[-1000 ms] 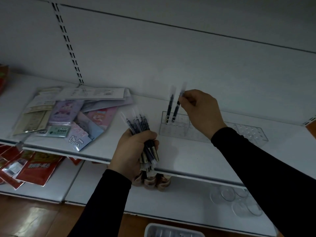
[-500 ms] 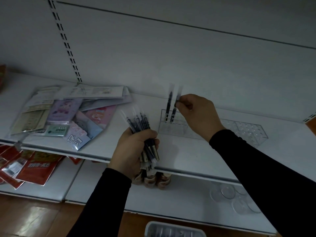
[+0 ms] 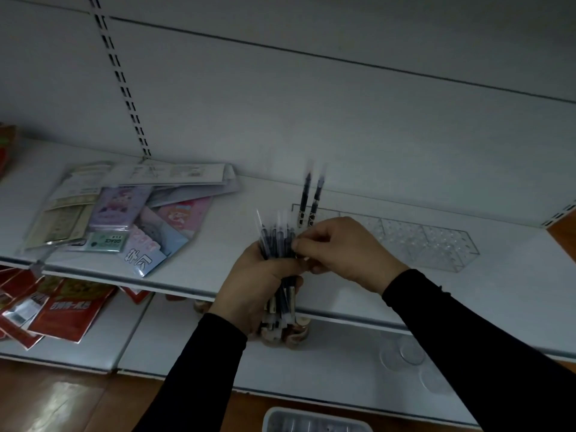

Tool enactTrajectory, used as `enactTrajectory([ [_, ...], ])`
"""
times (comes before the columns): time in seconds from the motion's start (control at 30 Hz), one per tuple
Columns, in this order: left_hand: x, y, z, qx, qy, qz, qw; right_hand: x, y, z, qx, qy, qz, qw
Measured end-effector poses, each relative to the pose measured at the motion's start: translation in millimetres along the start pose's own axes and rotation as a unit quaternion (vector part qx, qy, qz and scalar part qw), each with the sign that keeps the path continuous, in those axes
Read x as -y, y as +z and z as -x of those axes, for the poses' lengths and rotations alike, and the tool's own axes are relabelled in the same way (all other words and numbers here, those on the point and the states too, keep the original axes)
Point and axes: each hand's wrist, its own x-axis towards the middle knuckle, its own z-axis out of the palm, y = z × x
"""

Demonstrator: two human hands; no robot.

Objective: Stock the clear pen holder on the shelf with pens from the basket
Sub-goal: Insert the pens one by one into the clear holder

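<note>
A clear pen holder [image 3: 433, 244] with rows of holes lies on the white shelf [image 3: 218, 263]. Two dark pens [image 3: 310, 201] stand upright in its left end. My left hand [image 3: 258, 282] is closed around a bundle of pens [image 3: 277, 241], tips up, in front of the shelf edge. My right hand [image 3: 346, 247] is at the bundle's top, with thumb and fingers pinching one pen in it. The grey basket [image 3: 314, 420] shows only its rim at the bottom edge.
A pile of stationery packets [image 3: 124, 213] lies on the shelf to the left. Red packets [image 3: 56, 307] sit on the lower shelf [image 3: 327, 366] at left, small jars [image 3: 293, 332] under my hands, clear round lids [image 3: 405, 357] to the right. A slotted upright [image 3: 124, 85] runs up the back panel.
My right hand let go of the two pens standing in the holder and came back down to the bundle in my left hand, where it now pinches a pen.
</note>
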Motion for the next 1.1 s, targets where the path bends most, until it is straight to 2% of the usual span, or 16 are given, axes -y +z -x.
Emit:
enactTrajectory([
  [0.1,1,0,1,0.016,0.010,-0.025,1.000,4,-1,0,0.018,0.027,0.020,0.999],
  [0.2,1,1,0,0.024,0.017,-0.014,0.999,5,-2,-3,-0.005,0.040,0.017,0.999],
  [0.33,0,1,-2,-0.021,-0.001,0.056,0.998,5,0,-6,-0.061,0.047,-0.071,0.994],
  [0.43,0,-4,-5,-0.079,-0.035,0.084,0.993,3,-7,-7,-0.139,0.030,-0.152,0.978],
  [0.6,1,-14,-11,-0.127,-0.040,0.106,0.985,7,-28,-12,-0.277,-0.063,-0.153,0.946],
  [0.77,1,-17,-13,-0.128,-0.036,0.106,0.985,14,-28,-22,-0.315,-0.109,-0.103,0.937],
  [1.1,-2,-20,-12,-0.132,-0.040,0.099,0.985,10,-15,-31,-0.307,-0.129,0.034,0.942],
])
